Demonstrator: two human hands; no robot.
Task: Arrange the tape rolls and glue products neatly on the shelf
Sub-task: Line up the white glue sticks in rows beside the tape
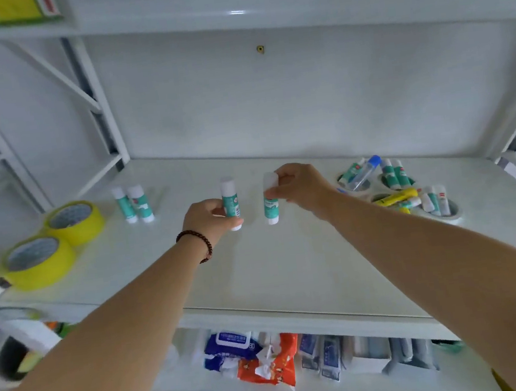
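Two bare forearms filled the foreground, reaching out over the white shelf (259,270). The left hand (209,216), a bead bracelet (196,245) at its wrist, curled its fingers round the lower body of one glue stick (230,198), upright with its base at or just above the shelf. The right hand (301,186) pinched the cap end of a second glue stick (271,208) from above, also upright, just beside the first. Two more glue sticks (134,204) stood as a pair further left, and two yellow tape rolls (57,239) lay flat at the far left, touching each other. To the right, pale tape rolls (447,216) lay flat with a jumble of glue products (394,178) stuffed in their cores. The sticks looked light, rigid and smooth, narrow enough to topple easily; a hold low on the barrel seemed steadier than one on the cap, which might pull off.
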